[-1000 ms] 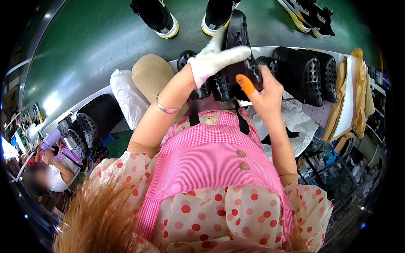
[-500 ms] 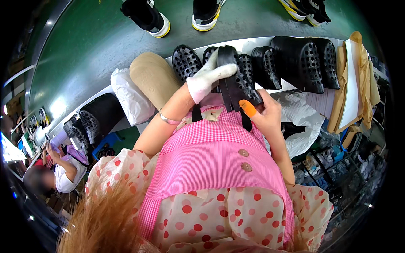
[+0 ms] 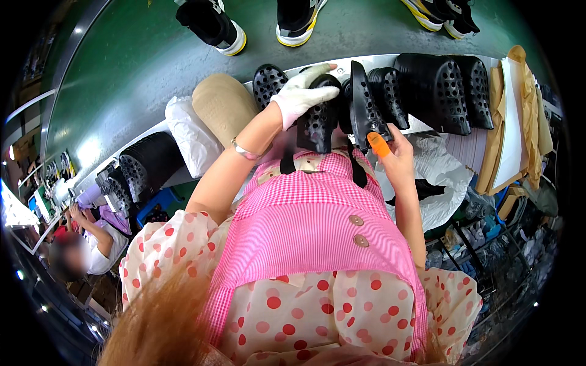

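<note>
My left hand (image 3: 303,96), in a white glove, is closed round the upper end of a black insole (image 3: 320,125) dotted with round holes. Just right of it, a second black insole (image 3: 363,97) stands on edge with its narrow end up. The bare fingers of my right hand (image 3: 398,154) pinch its lower end, the thumb wearing an orange cover (image 3: 378,145). Another black perforated insole (image 3: 268,85) lies left of my gloved hand. To the right, black insoles (image 3: 389,94) are nested in a row, beside a thicker stack (image 3: 427,91).
Beige insoles (image 3: 223,110) and a white-wrapped bundle (image 3: 192,134) lie to the left, past them more black insoles (image 3: 149,161). Black shoes (image 3: 220,27) stand on the green table (image 3: 140,61). Brown paper (image 3: 528,110) and a plastic bag (image 3: 448,183) are at right. A person (image 3: 101,250) sits far left.
The black insoles that were together between my hands are now apart. My right hand has drawn one to the right and turned it; my left hand keeps the other.
</note>
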Demonstrator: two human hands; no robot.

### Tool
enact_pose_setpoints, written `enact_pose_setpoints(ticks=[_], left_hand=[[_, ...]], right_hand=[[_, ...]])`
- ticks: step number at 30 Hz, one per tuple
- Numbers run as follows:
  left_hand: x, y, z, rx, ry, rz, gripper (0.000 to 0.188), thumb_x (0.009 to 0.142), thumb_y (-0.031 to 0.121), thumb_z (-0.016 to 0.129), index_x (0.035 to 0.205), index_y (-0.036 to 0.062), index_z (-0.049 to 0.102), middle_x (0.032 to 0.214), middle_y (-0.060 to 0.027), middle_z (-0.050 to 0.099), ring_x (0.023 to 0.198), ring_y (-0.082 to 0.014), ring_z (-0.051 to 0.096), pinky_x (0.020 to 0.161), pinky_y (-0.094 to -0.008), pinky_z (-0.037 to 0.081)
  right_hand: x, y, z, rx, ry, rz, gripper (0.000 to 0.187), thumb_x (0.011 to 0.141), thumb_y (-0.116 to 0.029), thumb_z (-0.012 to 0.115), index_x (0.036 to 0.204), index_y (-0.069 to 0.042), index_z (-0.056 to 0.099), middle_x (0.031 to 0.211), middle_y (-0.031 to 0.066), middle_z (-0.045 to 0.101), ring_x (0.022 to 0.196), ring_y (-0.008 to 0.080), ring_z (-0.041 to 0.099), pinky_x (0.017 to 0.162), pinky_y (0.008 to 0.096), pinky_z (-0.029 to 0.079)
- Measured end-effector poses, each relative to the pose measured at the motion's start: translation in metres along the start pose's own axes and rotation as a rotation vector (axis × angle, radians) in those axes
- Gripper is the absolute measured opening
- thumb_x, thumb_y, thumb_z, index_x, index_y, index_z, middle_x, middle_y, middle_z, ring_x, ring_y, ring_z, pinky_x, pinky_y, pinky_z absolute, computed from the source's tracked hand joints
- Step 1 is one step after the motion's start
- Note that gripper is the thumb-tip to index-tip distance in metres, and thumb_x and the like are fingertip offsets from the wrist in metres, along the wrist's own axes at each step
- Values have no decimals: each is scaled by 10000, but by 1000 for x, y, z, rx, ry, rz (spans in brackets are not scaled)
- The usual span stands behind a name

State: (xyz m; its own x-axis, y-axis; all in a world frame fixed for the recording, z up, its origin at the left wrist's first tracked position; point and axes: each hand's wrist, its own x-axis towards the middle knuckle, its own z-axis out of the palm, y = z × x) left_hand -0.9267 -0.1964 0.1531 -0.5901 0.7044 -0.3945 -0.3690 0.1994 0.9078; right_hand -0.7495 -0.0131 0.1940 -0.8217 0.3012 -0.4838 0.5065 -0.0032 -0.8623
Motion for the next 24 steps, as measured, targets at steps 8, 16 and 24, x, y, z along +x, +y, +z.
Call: enact_pose_setpoints(ticks=[8, 16, 24], left_hand=[[1, -8, -1, 1173, 433, 437, 618, 708, 146, 712, 1292, 101, 516, 1180, -133, 538, 1081, -331, 495, 952, -414, 412], [72, -16, -110, 1147, 399, 397, 397, 789, 127, 626, 1184, 97, 592, 1243, -84, 557, 1060, -323, 534, 931, -400, 455], [94, -8, -89, 1156, 375, 221, 207, 831, 247, 615, 944, 76, 645, 976, -100, 605, 944, -326, 568, 836, -416, 494]], right_hand=[[20, -2, 15, -269, 118, -100, 264, 784, -165, 750, 872, 12, 575, 593, 2, 481, 550, 36, 401, 489, 214, 359], [91, -66, 53, -595, 54, -266, 332, 766, -274, 738, 859, 15, 604, 597, 121, 586, 510, 202, 571, 512, 313, 440], [178, -123, 58, -931, -95, -209, 340, 730, -324, 660, 809, 7, 653, 677, 203, 621, 700, 375, 636, 677, 425, 493]])
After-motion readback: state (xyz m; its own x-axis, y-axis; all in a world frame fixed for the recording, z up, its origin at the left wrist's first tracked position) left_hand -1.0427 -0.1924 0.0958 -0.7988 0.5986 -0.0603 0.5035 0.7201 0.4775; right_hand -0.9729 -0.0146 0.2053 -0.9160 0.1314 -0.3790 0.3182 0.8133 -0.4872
